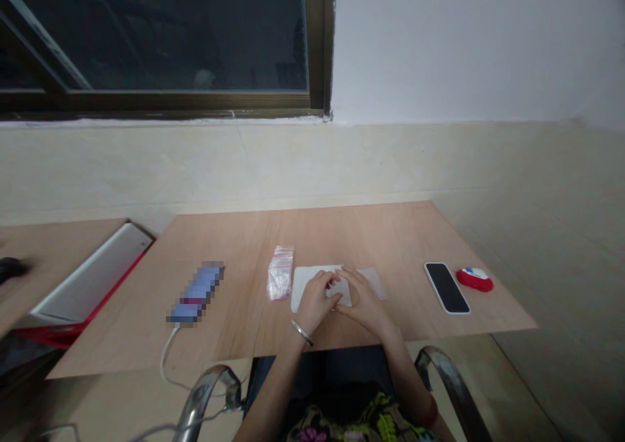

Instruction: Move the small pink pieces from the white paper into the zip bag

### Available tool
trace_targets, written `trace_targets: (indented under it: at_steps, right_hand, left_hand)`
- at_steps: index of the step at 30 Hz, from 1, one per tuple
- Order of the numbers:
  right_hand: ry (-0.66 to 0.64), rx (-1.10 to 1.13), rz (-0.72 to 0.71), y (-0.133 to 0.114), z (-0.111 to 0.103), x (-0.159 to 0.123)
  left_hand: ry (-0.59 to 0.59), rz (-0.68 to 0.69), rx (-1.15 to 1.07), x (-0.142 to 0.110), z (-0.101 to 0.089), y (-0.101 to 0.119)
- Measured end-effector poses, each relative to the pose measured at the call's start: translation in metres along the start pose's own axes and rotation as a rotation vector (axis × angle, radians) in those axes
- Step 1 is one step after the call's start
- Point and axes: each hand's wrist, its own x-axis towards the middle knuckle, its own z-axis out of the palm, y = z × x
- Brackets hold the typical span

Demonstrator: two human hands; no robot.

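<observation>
Left hand: our left hand (pixel 315 303) is curled, its fingers bent down over a small white piece (pixel 339 291); we cannot tell whether they grip it. A metal bangle (pixel 301 332) circles the wrist.

Right hand: our right hand (pixel 365 302) comes in from the other side, fingers arched, their tips close to the left fingers around that same piece. We cannot tell whether this hand grips it either.

Work in hand: we have both hands together over the piece, near the front edge of the wooden bench (pixel 385 237). Our fingers hide most of its shape.

Things: the piece sits over a white sheet (pixel 308 287), with a translucent sheet (pixel 374 282) just to its right. A clear zip bag (pixel 280 273) with a red-striped closure lies just left of the white sheet.

Rest: a black smartphone (pixel 446 288) lies right of our hands, beside a red-and-white object (pixel 474 280). To the left, a blurred device (pixel 196 292) trails a white cable (pixel 165 364). Chrome chair arms (pixel 452 383) flank us.
</observation>
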Motion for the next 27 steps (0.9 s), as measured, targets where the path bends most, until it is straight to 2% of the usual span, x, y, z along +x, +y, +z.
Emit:
trace_targets:
  at_steps: [3, 6, 9, 11, 14, 17, 21, 27]
  right_hand:
    - [0.039, 0.018, -0.011, 0.002, 0.000, 0.001]
    - [0.122, 0.021, 0.002, 0.007, 0.000, 0.001]
    - [0.249, 0.016, 0.042, 0.012, 0.000, 0.002]
    - [0.362, 0.034, 0.063, 0.013, 0.000, 0.002]
    - [0.495, 0.078, 0.085, 0.012, 0.000, 0.003]
    - [0.568, 0.108, 0.096, 0.008, 0.000, 0.005]
    - [0.620, 0.107, 0.106, 0.005, 0.000, 0.006]
    - [0.594, 0.110, 0.085, 0.008, 0.005, 0.007]
  left_hand:
    - [-0.006, 0.035, -0.029, -0.001, -0.004, 0.004]
    - [0.113, 0.031, -0.074, -0.001, -0.007, 0.004]
    - [0.297, -0.061, -0.049, 0.000, -0.002, -0.014]
    - [0.341, -0.128, 0.017, -0.002, 0.006, -0.037]
    - [0.268, -0.200, 0.131, -0.008, 0.021, -0.073]
    - [0.178, -0.273, 0.241, -0.015, 0.033, -0.096]
    - [0.079, -0.283, 0.302, -0.020, 0.037, -0.100]
    - [0.072, -0.245, 0.289, -0.022, 0.037, -0.101]
